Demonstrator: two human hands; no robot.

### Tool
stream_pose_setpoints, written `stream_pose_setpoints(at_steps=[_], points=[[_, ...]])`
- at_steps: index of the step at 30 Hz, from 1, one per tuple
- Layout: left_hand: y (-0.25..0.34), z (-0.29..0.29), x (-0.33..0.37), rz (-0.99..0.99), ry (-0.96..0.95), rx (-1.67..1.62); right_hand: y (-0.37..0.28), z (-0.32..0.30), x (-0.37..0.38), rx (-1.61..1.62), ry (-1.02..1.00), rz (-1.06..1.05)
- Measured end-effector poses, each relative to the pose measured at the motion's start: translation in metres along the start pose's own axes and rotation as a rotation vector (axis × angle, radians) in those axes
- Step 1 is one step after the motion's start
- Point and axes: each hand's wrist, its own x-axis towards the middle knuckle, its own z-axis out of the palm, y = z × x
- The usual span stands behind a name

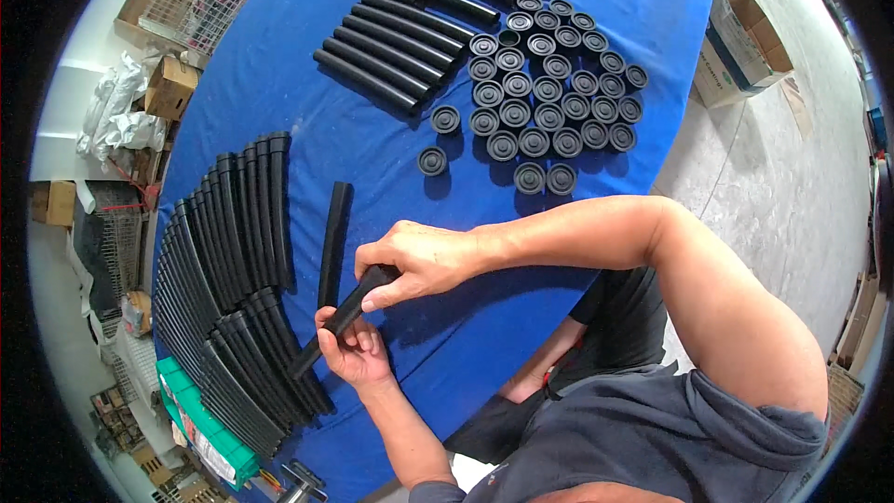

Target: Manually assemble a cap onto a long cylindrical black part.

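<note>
- From where I stand, a blue cloth (279,65) covers the table, with grey floor (792,158) and an open carton (736,56) at the upper right of the frame and wire baskets (219,5) at the upper left.
- Black caps (549,91) stand in a cluster right of top centre, two set a little apart on its left side; beside them, at the top, lie plain tubes (391,47).
- Rows of thick-ended tubes (233,233) fan down the left, a green box (209,414) beside their lower end.
- The held tube (346,314) slants just left of and below centre, its lower tip over the rows.
- The right hand (424,256) is wrapped over its upper end, thumb along the side; whether a cap sits under the palm I can't tell.
- The left hand (354,354) grips it further down, fingers curled round from below.
- A loose tube (335,242) lies just above the left hand.
- I'd judge the held tube light, stiff and hard to break, its smooth wall perhaps a bit slippery; best steadied mid-length, with the other palm over the thick end.
</note>
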Motion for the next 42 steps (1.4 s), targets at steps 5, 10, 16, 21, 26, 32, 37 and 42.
stream_pose_setpoints(at_steps=[5,10,16,21,26,32,37,42], points=[[-0.001,0.003,0.001,0.014,-0.015,-0.029,0.011,0.009,0.003,-0.101,0.192,-0.374],[0.000,0.003,0.000,0.020,0.009,0.009,0.003,0.003,0.000,-0.041,0.085,-0.160],[-0.001,0.004,0.000,0.027,0.004,0.006,0.002,0.003,0.001,-0.080,0.149,-0.242],[-0.001,0.008,-0.001,0.032,0.030,0.013,0.004,0.003,0.002,-0.027,0.053,-0.047],[0.000,0.006,0.000,0.015,0.001,-0.006,0.004,0.004,0.001,-0.068,0.147,-0.260],[-0.002,0.010,0.001,0.018,0.019,-0.028,0.006,0.006,0.001,-0.091,0.168,-0.334],[0.000,0.007,0.001,0.021,0.036,0.025,0.004,0.004,0.000,-0.048,0.078,-0.228],[-0.002,0.008,0.000,0.032,0.060,0.074,0.002,0.005,0.000,-0.024,0.100,-0.189]])
